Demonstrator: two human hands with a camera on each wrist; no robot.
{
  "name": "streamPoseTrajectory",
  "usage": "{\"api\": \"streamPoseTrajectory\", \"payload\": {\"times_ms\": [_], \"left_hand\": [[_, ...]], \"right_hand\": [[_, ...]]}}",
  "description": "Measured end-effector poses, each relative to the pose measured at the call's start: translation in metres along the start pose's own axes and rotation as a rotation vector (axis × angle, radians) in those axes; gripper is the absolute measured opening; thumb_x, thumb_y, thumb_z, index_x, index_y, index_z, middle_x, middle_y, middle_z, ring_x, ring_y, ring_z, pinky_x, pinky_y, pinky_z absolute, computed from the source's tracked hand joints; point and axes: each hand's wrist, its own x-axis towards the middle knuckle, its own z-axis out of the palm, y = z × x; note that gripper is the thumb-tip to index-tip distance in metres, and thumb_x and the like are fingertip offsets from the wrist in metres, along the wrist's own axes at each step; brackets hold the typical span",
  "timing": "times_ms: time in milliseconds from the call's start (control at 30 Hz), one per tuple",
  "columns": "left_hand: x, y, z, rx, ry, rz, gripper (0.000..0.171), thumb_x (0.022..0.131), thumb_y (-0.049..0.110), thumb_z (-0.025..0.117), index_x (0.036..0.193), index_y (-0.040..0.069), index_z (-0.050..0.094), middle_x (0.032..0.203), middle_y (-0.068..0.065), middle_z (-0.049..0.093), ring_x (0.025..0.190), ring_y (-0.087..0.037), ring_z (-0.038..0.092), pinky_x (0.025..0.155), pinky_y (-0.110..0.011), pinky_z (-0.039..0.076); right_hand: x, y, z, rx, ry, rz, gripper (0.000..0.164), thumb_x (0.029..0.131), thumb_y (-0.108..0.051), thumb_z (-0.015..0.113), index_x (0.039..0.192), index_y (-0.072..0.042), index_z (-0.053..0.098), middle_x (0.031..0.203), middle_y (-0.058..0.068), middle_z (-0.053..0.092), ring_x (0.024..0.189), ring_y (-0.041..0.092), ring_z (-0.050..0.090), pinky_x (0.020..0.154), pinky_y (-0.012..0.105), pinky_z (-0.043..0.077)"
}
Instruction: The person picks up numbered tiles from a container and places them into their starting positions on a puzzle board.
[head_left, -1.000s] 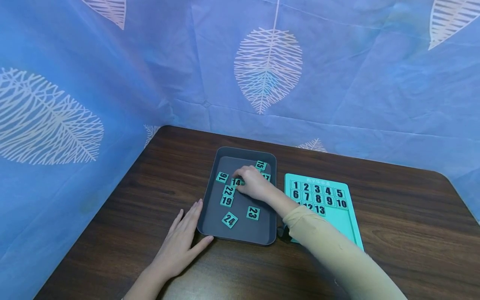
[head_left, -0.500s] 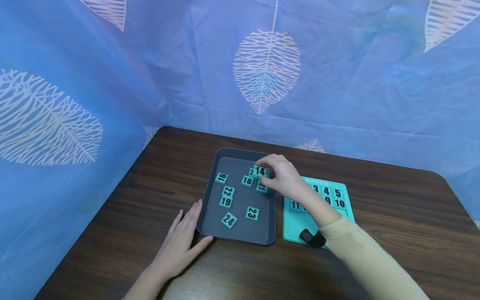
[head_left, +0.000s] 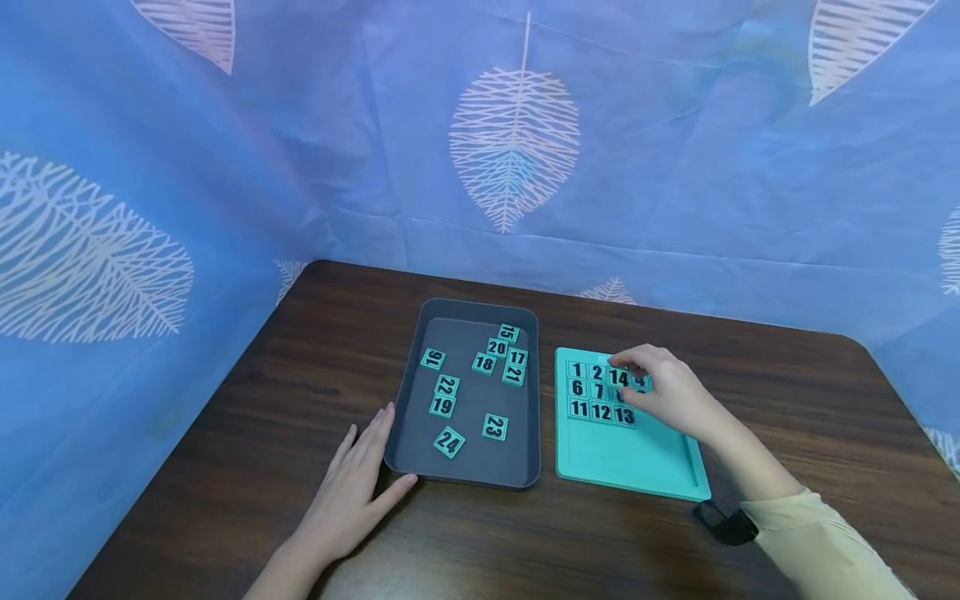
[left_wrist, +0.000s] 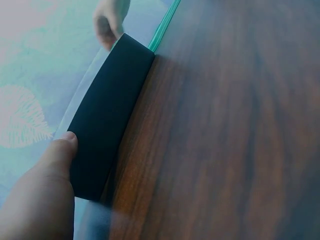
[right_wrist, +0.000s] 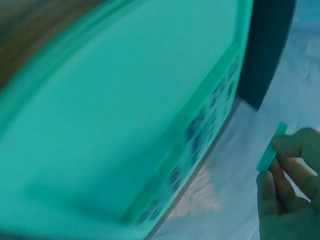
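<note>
My right hand (head_left: 671, 396) pinches a teal number tile (head_left: 618, 377) marked 14 over the upper rows of the teal number puzzle board (head_left: 630, 458). In the right wrist view, the tile (right_wrist: 272, 147) is edge-on between thumb and fingers, raised off the board. Rows 1 to 13 sit in the board, partly hidden by that hand; its lower half is bare. My left hand (head_left: 347, 496) lies with fingers straight along the near left corner of the dark grey tray (head_left: 465, 465). Its thumb (left_wrist: 67, 142) touches the tray's side in the left wrist view.
Several loose tiles lie in the tray, among them 24 (head_left: 449, 442), 23 (head_left: 495, 427), 16 (head_left: 432, 358) and 15 (head_left: 508, 332). Tray and board stand side by side on a dark wooden table (head_left: 480, 542). A blue leaf-patterned cloth (head_left: 645, 150) hangs behind.
My right hand has lifted tile 14 out of the tray and carried it right, over the board. The left hand has stayed at the tray's corner. The head view has shifted slightly.
</note>
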Motion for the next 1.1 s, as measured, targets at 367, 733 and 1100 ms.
{"api": "streamPoseTrajectory", "payload": {"times_ms": [367,733,1100], "left_hand": [[-0.002,-0.002,-0.001,-0.005,-0.013,-0.022,0.085,0.092,0.059,0.049,0.155,0.017,0.010,0.158,-0.001,0.018,0.142,-0.018,0.020,0.114,-0.049,0.010],[-0.001,-0.002,0.000,-0.006,-0.009,0.000,0.084,0.093,0.057,0.049,0.155,0.016,0.010,0.158,-0.004,0.019,0.142,-0.021,0.022,0.114,-0.050,0.012],[0.001,0.000,-0.001,-0.023,-0.036,-0.036,0.085,0.093,0.058,0.049,0.155,0.020,0.006,0.159,0.000,0.016,0.143,-0.014,0.018,0.115,-0.048,0.010]], "right_hand": [[-0.037,0.032,-0.003,-0.047,-0.137,0.042,0.037,0.079,-0.002,0.073,0.114,-0.003,0.064,0.106,0.007,0.060,0.087,0.020,0.052,0.068,0.035,0.049],[-0.046,0.045,0.010,-0.021,-0.136,0.039,0.033,0.079,0.000,0.070,0.111,-0.004,0.064,0.105,0.006,0.058,0.086,0.016,0.052,0.069,0.032,0.049],[-0.047,0.046,0.010,-0.056,-0.084,0.025,0.032,0.078,0.001,0.072,0.108,-0.005,0.065,0.100,0.004,0.057,0.080,0.013,0.048,0.063,0.029,0.046]]}}
